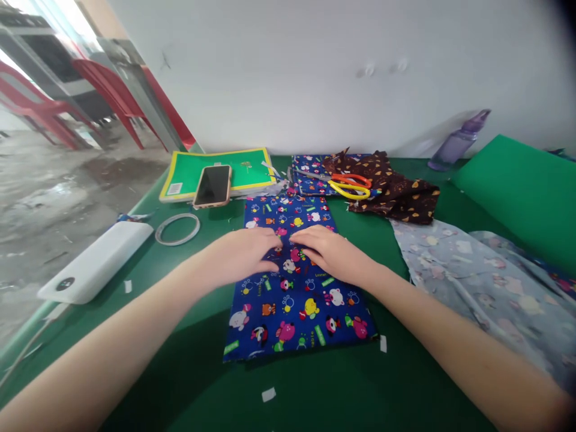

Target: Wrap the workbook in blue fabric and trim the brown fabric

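Note:
A blue cloth printed with cartoon animals [294, 300] lies flat on the green table [315, 390] in front of me. My left hand [245, 252] rests palm down on the cloth's left middle, fingers stretched flat. My right hand [330, 252] lies flat beside it on the right middle, its fingertips nearly meeting those of the left. Neither hand holds anything.
A phone [213, 186] lies on a green notebook [252, 168] at the back left. A tape ring [177, 229] and a white power bank [96, 261] sit at the left. Yellow and orange scissors [351, 186] lie on brown cloth [396, 192]. Grey printed cloth [477, 282], a green sheet [517, 186] and a purple bottle [459, 143] are at the right.

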